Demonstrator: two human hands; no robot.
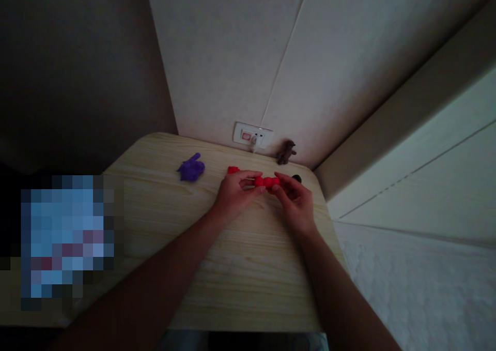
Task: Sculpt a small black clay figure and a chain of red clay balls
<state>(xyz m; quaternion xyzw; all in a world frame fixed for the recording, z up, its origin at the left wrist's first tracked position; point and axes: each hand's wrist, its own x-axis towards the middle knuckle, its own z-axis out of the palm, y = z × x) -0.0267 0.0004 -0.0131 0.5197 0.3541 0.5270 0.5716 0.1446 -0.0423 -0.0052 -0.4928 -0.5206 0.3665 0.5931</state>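
A short row of red clay balls [266, 181] is held between both hands above the light wooden table [240, 268]. My left hand [234, 192] pinches the left end of the row with closed fingers. My right hand [295, 201] pinches the right end. Just behind my left hand, a separate small red lump [233, 170] lies on the table. A purple clay lump [191, 168] rests further left on the tabletop.
A small brown figure [285, 152] stands at the table's back edge by a wall socket [252, 134]. A small dark object [296, 178] lies behind my right hand. A blurred blue patch [64, 237] sits at the left. White bedding [418, 289] lies to the right.
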